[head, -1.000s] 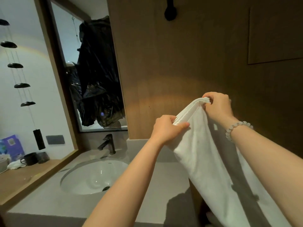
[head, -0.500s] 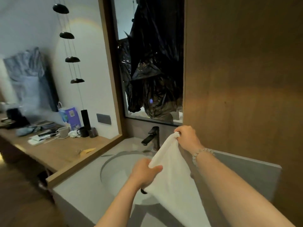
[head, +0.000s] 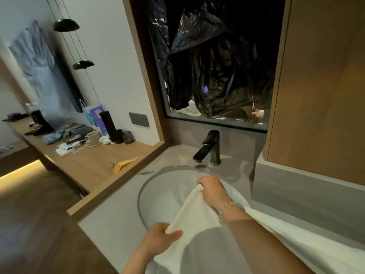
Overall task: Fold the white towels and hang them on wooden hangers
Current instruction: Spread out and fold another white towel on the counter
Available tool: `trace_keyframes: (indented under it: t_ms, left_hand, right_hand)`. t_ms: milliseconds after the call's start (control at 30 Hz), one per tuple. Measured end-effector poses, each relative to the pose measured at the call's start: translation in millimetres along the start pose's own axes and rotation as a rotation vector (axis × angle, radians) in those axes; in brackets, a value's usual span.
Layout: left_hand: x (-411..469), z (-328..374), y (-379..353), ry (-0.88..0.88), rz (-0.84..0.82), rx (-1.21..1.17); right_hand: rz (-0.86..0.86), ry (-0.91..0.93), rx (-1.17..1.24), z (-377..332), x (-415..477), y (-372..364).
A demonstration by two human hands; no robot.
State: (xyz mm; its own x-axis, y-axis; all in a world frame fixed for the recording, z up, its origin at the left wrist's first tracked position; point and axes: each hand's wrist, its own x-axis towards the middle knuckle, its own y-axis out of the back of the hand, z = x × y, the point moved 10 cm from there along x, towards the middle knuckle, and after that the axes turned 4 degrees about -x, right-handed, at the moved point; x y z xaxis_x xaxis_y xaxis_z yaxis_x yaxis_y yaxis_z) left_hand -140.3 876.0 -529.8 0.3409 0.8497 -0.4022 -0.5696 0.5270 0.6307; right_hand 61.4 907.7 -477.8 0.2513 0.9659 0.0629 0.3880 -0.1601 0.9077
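Head view: your left hand (head: 162, 239) at 6 o'clock and right hand (head: 212, 191) at 5 o'clock each pinch the white towel (head: 197, 220) above the sink (head: 158, 194); folding looks barely begun, hanging undone.

This is a bathroom vanity nook opening onto a lived-in bedroom, hotel-like in its fittings. At 6 o'clock a round white ceramic basin (head: 158, 194) is sunk in a pale grey countertop (head: 110, 230), with a matte black lever tap (head: 211, 147) and a dark-framed wall mirror (head: 217, 123) beyond it toward 12 o'clock. At 9 o'clock a long wooden desk (head: 88, 167) carries a white mug (head: 93, 137) and scattered oddments beneath black disc-shaped pendant lamps (head: 66, 25).
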Motion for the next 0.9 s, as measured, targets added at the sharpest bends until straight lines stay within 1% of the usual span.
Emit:
trace_keyframes:
  t_ms: [100,167,300,400,600,767,900]
  left_hand:
    - [16,-13,14,0.016,-0.011,0.040]
    - [24,-19,26,0.011,0.012,0.085]
    - [38,-34,49,-0.001,0.005,0.170]
    - [44,-56,71,0.036,0.013,0.173]
    - [50,-97,112,0.101,0.024,0.286]
    - [57,-103,115,0.102,-0.028,0.402]
    - [58,-93,115,0.161,-0.066,0.531]
  right_hand:
    - [-0.019,0.013,-0.041,-16,12,-15]
    - [-0.019,-0.007,-0.054,-25,20,-23]
    - [-0.032,-0.043,-0.052,-50,30,-39]
    - [-0.043,-0.040,-0.024,-76,40,-56]
    - [-0.094,-0.021,-0.034,-124,58,-101]
    - [-0.075,-0.014,-0.089,-126,60,-114]
    - [-0.064,-0.007,-0.130,-124,54,-107]
